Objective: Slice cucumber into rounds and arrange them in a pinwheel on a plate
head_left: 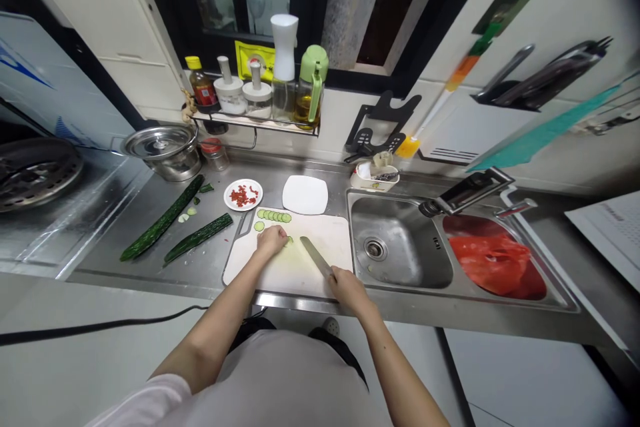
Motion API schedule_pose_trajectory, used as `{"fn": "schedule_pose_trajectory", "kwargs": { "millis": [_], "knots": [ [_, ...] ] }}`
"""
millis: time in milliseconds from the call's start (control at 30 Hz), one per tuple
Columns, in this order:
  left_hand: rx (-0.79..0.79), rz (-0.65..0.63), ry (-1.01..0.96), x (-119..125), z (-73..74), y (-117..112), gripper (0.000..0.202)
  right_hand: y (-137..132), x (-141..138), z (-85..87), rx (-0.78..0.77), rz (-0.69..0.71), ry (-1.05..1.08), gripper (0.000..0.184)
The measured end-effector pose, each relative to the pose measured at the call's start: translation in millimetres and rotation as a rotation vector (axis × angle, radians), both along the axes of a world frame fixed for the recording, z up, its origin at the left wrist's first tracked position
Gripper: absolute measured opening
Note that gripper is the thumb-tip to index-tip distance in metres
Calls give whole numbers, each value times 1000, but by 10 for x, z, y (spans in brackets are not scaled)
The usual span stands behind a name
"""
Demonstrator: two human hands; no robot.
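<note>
I see the right hand (347,288) at the near right edge of the cutting board (293,277), fingers wrapped closed around the handle of a knife (316,257). Its blade slants over the board, tip toward the far side; I can't tell whether it touches. The left hand (271,242) is over the board's left half, fingers curled together, with a small cucumber piece (289,240) at the fingertips; I can't tell whether they grip it. Along the board's far left edge I have a row of cucumber slices (274,215), with a single slice (259,226) nearer. Left of the board lie a longer cucumber (163,219) and a shorter cucumber (198,239). Just beyond the board sits a white dish (305,195); the sink (405,237) adjoins its right.
</note>
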State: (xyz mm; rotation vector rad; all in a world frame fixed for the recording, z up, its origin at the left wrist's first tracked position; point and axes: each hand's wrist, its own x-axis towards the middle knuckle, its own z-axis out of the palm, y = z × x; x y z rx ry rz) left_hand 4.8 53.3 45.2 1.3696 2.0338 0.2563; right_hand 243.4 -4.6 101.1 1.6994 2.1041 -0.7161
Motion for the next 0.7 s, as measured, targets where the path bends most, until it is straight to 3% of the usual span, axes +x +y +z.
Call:
{"fn": "schedule_pose_trajectory", "kwargs": {
  "millis": [167, 467, 700],
  "knots": [
    [26, 76, -21, -100, -38, -47, 15, 17, 29, -79, 0, -18, 18, 29],
    [74, 340, 23, -645, -194, -113, 16, 50, -23, -95, 0, -21, 34, 29],
    [29, 359, 130, -751, -198, -98, 16, 75, -31, -134, 1, -15, 38, 28]
  ]
}}
